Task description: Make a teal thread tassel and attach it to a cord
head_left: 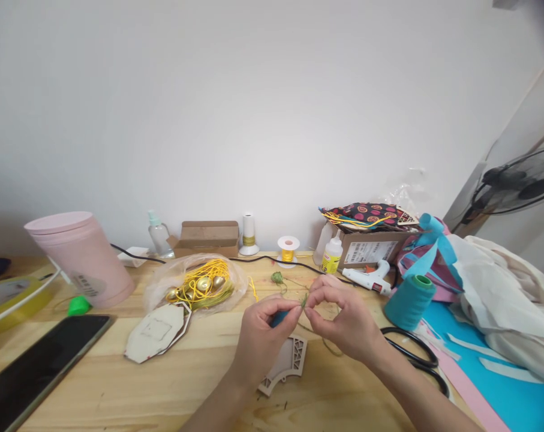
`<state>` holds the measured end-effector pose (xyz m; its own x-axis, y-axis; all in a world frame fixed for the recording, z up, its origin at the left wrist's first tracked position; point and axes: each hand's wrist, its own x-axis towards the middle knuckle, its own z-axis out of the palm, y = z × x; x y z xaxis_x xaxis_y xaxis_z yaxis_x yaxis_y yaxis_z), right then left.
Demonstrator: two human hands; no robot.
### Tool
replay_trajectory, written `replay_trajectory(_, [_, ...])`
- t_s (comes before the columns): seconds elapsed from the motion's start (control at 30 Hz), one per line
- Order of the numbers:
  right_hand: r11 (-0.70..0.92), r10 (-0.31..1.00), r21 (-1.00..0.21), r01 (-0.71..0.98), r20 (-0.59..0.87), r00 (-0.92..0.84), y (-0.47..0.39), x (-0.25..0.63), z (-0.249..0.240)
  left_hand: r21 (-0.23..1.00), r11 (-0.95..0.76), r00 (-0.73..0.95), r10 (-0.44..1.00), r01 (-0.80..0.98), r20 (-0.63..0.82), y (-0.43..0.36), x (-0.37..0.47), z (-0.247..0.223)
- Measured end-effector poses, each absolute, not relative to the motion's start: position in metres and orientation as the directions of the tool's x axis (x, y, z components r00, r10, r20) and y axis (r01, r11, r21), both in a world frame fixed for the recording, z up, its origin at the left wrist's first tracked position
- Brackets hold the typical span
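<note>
My left hand (pixel 265 327) and my right hand (pixel 341 309) meet above the table, both closed in a fingertip pinch. Between them is a small knotted bit of green cord (pixel 304 301). Something blue (pixel 278 318) shows inside the curl of my left fingers; I cannot make out what it is. A thin strand of cord loops down below my right hand. Just behind the hands lies a small green cord bundle (pixel 277 277). Partly hidden under my left hand is a fan-shaped wooden frame (pixel 298 359) with cut-out lattice.
Left: phone (pixel 51 366), pink tumbler (pixel 83 258), white octagonal pieces (pixel 155 336) and a bag of yellow cord and bells (pixel 204 282). Right: black-handled scissors (pixel 415 357), teal thread cone (pixel 410 303), glue gun (pixel 370 278) and glue bottle (pixel 331 255). A black cable (pixel 267 258) crosses behind.
</note>
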<state>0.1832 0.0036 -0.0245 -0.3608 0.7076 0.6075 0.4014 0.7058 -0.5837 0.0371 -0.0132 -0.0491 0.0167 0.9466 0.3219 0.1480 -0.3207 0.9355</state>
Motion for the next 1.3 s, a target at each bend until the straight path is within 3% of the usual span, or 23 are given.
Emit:
replay_trajectory(0.33, [0.676,0.737,-0.642,0.362,0.578,-0.351,0.0011,0.1831,-0.0211,0.967,-0.252,-0.009,0.967,0.033,0.253,-0.0128,0.035,-0.0454])
replay_trajectory(0.6, [0.642,0.766,-0.682,0.351,0.58,-0.277,0.0025,0.1855,-0.0205,0.983,-0.042,0.072,0.996,-0.18,0.056,-0.0103,0.0345,-0.0484])
replay_trajectory(0.83, [0.595,0.803,-0.737,0.322,0.52,-0.292,0.001,0.1859,-0.0206,0.985,-0.166,0.092,0.981,-0.041,0.169,-0.0107,0.0335,-0.0495])
replay_trajectory(1.07, [0.706,0.708,-0.631,0.321,0.622,-0.335,0.0027,0.1871,-0.0232,0.94,-0.317,0.076,0.948,0.122,0.31,-0.0117,0.0335,-0.0484])
replay_trajectory(1.2, [0.718,0.696,-0.611,0.335,0.639,-0.327,0.0035,0.1866,-0.0257,0.947,-0.309,0.037,0.951,0.088,0.307,-0.0116,0.0322,-0.0488])
replay_trajectory(1.3, [0.717,0.697,-0.607,0.342,0.642,-0.32,0.0042,0.1859,-0.0258,0.983,-0.175,0.052,0.983,-0.054,0.178,-0.0112,0.0324,-0.05])
